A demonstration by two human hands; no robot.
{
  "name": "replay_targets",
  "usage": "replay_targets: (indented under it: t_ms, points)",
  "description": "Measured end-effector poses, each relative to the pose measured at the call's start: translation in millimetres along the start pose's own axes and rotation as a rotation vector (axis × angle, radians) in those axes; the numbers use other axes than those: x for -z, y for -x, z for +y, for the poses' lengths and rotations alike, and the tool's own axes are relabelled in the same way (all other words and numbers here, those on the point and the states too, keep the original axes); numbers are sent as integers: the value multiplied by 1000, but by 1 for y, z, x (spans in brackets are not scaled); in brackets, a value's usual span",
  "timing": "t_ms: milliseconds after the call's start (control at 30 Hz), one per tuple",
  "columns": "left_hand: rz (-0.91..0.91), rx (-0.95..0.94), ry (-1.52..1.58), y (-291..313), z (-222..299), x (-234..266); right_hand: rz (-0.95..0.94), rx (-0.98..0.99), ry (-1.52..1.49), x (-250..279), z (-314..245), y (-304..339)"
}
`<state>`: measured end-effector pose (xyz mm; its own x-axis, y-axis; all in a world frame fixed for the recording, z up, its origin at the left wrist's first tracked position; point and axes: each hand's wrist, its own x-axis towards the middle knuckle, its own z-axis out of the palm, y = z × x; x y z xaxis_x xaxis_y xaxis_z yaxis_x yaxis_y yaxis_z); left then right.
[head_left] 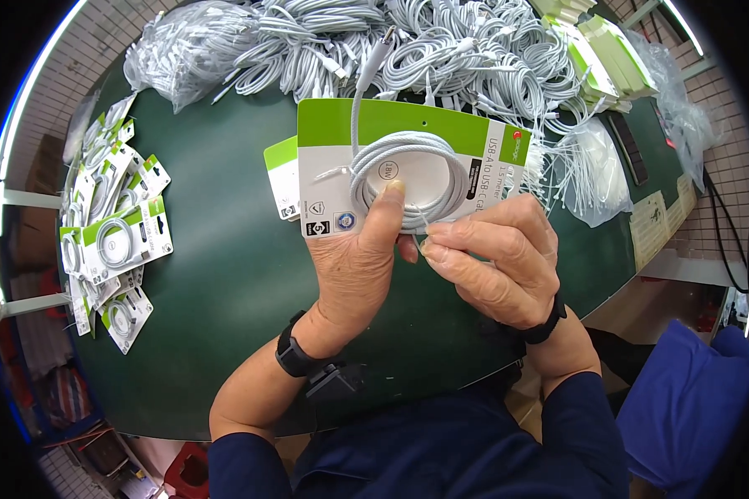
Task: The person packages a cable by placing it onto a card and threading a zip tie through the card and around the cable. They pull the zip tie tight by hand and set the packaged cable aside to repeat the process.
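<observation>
My left hand (354,266) is closed on a green-and-white packaging card (324,133), its thumb pressing the lower part of a coiled grey-white cable (453,170) against the card's face. One connector end (376,62) of that cable sticks up past the card's top edge. A short white tie (333,173) shows at the coil's left side. My right hand (503,258) pinches a thin white tie (423,220) between thumb and forefinger at the coil's lower edge. The fingers of my left hand behind the card are mostly hidden.
Another card (281,175) lies on the green table (225,333) behind the held one. Carded cables (112,241) are piled at the left. Loose cables (441,50) heap along the back. White ties (587,170) in plastic and stacked cards (612,58) are at the right.
</observation>
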<state>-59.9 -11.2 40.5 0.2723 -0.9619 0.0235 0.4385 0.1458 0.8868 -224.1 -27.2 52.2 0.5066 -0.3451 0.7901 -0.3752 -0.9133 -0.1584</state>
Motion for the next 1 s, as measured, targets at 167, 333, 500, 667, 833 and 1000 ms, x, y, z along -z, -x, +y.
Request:
replay_targets:
  t_ms: [167,333,500,667,833,1000]
  points:
    - [-4,1,-12,0,-1,0,-25,-35,-4,2,-2,-1]
    - [3,-11,-5,0,0,0,-19,-38,-4,0,-2,0]
    - [6,-13,-9,1,-1,0,4,-10,2,-3,2,-1]
    - [5,-25,7,1,-3,0,37,57,5,-5,6,0]
    - [11,-40,-15,1,-3,0,43,50,-21,-8,7,0]
    - [25,-73,-22,-1,-8,2,47,38,-11,-9,7,0]
